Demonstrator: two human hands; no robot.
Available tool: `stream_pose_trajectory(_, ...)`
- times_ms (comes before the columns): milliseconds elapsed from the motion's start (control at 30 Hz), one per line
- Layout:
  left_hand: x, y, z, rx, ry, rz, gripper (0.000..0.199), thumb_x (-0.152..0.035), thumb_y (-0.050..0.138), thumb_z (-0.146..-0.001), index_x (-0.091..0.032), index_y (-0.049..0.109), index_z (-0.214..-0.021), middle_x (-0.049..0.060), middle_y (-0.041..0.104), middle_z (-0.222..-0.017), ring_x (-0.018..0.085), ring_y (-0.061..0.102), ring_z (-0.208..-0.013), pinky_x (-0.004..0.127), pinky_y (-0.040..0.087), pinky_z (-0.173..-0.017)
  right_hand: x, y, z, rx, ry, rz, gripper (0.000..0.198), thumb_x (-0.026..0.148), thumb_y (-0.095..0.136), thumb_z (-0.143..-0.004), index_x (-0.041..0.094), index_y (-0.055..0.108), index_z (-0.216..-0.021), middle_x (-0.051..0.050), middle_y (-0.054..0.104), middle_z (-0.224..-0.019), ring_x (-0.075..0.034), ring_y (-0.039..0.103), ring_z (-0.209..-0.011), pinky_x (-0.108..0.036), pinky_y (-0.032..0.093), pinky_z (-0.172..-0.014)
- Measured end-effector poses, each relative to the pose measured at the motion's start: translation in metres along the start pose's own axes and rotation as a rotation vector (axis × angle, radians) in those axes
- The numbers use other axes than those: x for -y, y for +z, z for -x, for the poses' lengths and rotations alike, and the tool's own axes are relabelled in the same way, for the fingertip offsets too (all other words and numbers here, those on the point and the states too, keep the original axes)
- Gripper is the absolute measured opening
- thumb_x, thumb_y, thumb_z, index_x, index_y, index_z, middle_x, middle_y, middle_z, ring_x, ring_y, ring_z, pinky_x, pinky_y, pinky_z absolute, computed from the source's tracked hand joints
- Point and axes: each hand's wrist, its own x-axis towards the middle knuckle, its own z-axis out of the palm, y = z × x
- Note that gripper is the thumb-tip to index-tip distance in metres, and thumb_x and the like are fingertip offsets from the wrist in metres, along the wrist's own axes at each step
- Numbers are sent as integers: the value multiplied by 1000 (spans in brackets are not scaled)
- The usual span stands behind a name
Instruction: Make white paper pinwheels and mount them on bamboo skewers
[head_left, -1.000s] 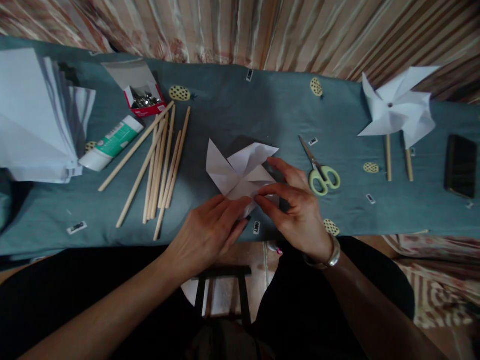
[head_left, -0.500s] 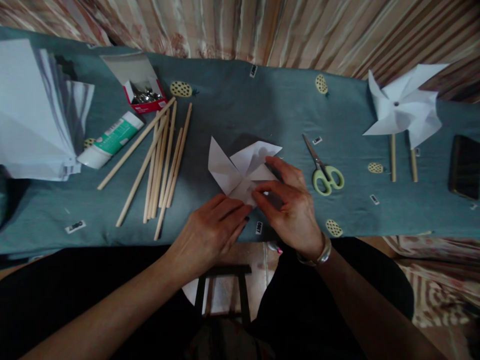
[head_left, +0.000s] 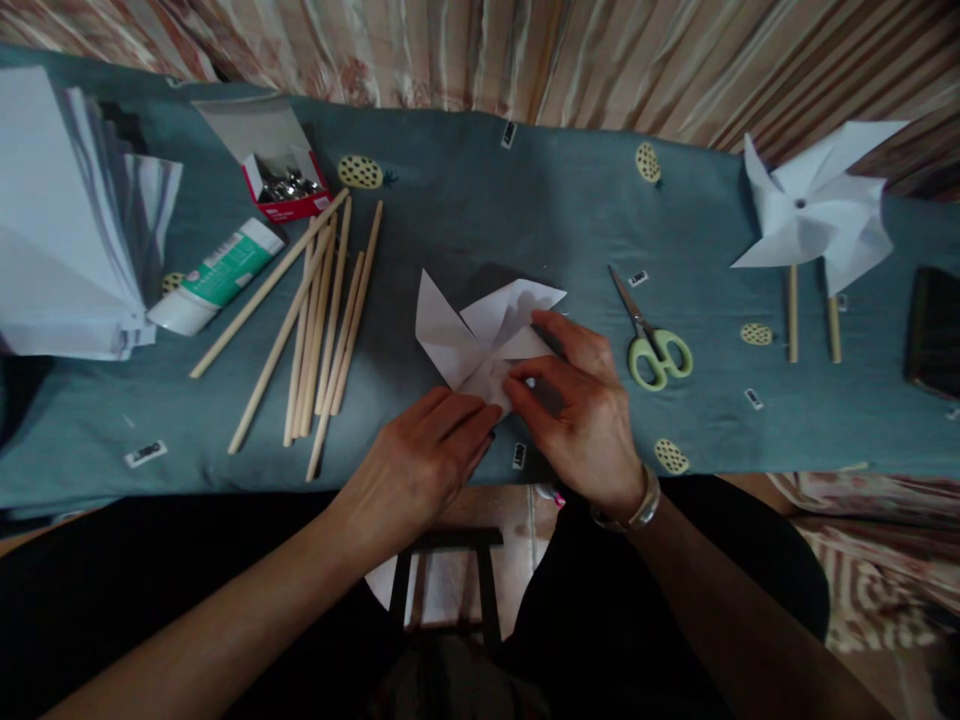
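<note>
A white paper pinwheel [head_left: 450,345] with pointed, folded blades lies at the middle of the table, in front of me. My left hand [head_left: 424,450] pinches its near edge, fingers pressed together and thumb partly hidden. From the right, my right hand [head_left: 581,410] grips the near blade between thumb and index finger, while another finger rests by the right-hand blade. Green-handled scissors [head_left: 651,345] lie to the right of this hand. Several wooden sticks [head_left: 322,320] are spread out left of the paper.
Paper sheets [head_left: 60,220] are stacked at far left, near a green-and-white tube [head_left: 221,278]. Behind it stands an open red box [head_left: 289,190] of small metal pieces. Finished pinwheels [head_left: 814,205] on sticks lie at right, beside a dark phone-like object [head_left: 934,330]. A curtain [head_left: 480,55] borders the back.
The view has shifted very slightly. Both hands keep nearly the same hold on the paper pinwheel, and the other things lie as before.
</note>
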Motion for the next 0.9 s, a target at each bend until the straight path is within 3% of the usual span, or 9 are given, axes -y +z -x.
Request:
stream_pose_trajectory(533,0,-1,-1,-4,-24,4,19,-13,55,-94,-9,62,-111,9,70,-97,18,66,-86,31,60,-76,2,-1,5,-12,-96,31,13,23,57,-93,23,69,-96,-9,59,-136,-29,53,-126,-51,45,-107)
stream_pose_trajectory(900,1,-1,-1,2,-34,7,19,-14,53,-95,-12,62,-112,9,70,-99,18,67,-86,31,61,-75,3,-1,7,0,-142,86,20,16,53,-91,23,68,-102,-9,56,-138,-29,50,-128,-51,46,-105)
